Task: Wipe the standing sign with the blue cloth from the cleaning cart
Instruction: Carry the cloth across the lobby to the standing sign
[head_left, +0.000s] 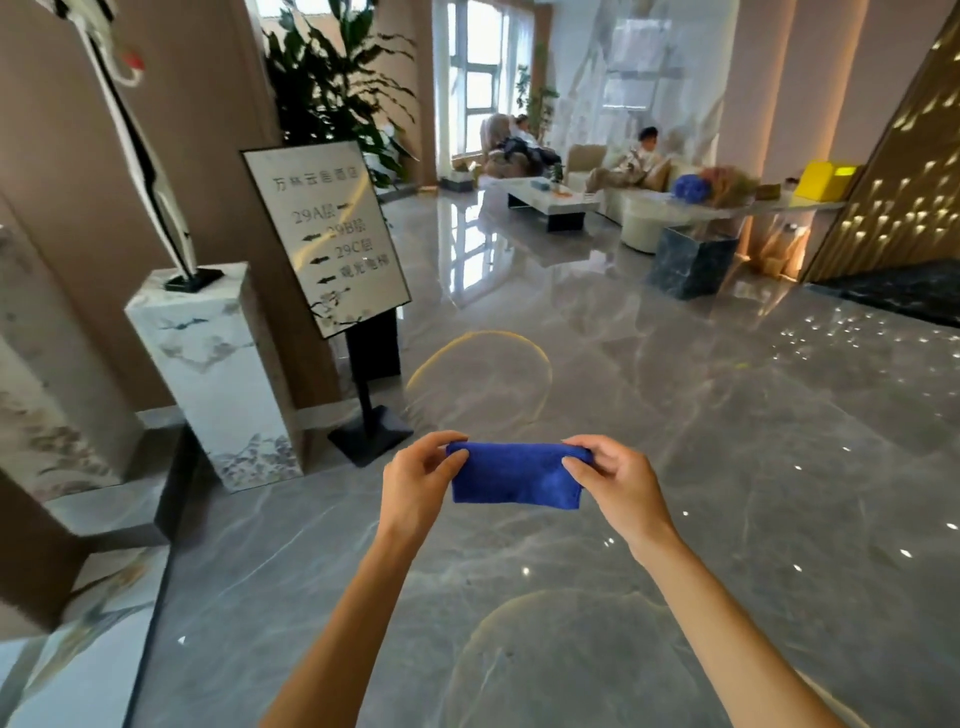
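Pinching the folded blue cloth (516, 477) at its top corners, left hand (415, 480) and right hand (621, 486) each keep a closed grip above the floor (727, 467); the standing sign (327, 236) stands ahead-left, apart from it.

Both bare forearms reach forward from the bottom edge, converging toward the middle. The left hand (418, 480) sits with its back toward the camera, thumb on top and fingers curled — pinching the left end of the cloth (514, 475). The right hand (615, 480) mirrors it, thumb and fingertips closed on the right end. The hands are level with each other and apart — the cloth is stretched between them.
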